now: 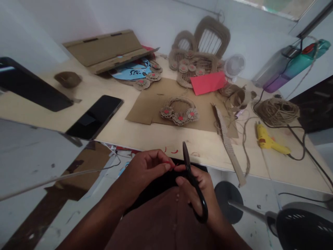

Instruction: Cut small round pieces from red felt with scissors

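Between the fingertips of my left hand (153,165) is a small piece of red paper (170,164), pinched just off the table's front edge. My right hand (199,187) has black-handled scissors (191,173) in its grip, blades pointing up and away from me. Its index fingertip reaches close to the red piece; whether they touch I cannot tell. Two thin red snippets lie on the table edge beyond my hands. Farther back, a small twine-wrapped ring with paper flowers (180,113) rests on a sheet of cardboard (143,107).
A yellow glue gun (270,140), a ball of twine (278,111) and a corrugated cardboard strip (226,139) lie to the right. Red paper (208,82) leans by twine-wrapped frames and a small fan (235,66). Two dark phones, one flat (95,116), are at left. Cords cross the right side.
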A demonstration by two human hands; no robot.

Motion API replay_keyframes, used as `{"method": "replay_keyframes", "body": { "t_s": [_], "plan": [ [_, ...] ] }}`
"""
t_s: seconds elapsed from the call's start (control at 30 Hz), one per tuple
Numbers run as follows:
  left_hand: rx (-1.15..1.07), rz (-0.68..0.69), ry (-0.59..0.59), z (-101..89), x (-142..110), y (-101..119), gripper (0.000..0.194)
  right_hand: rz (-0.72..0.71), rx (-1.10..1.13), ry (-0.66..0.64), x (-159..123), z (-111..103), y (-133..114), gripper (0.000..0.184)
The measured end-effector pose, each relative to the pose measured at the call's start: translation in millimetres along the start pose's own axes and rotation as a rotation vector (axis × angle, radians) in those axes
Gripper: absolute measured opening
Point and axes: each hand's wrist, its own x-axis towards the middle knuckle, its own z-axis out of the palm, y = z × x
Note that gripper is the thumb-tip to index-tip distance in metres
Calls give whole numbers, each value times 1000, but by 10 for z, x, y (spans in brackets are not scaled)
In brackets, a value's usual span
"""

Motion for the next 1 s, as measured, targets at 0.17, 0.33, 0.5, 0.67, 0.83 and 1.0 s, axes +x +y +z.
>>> {"method": "replay_keyframes", "body": {
  "t_s": [0.17, 0.33, 0.5, 0.67, 0.83, 1.0],
  "plan": [
    [298, 72, -3, -52, -8, 51, 9, 9, -57, 80, 106, 1, -45, 13],
    [579, 148, -16, -51, -31, 105, 10, -59, -171, -24, 170, 1, -88, 7],
    [713, 176, -45, -35, -42, 143, 14, -92, -283, -97, 183, -14, -87, 5],
    [777, 194, -77, -26, -31, 165, 12, -125, -325, -79, 195, -3, -83, 7],
    [715, 154, -105, -24, -35, 192, 10, -77, -207, -27, 191, 38, -54, 8],
    [255, 67, -35, 49, -64, 48, 6, 86, 55, 38, 159, 107, -63, 15]
  ]
}}
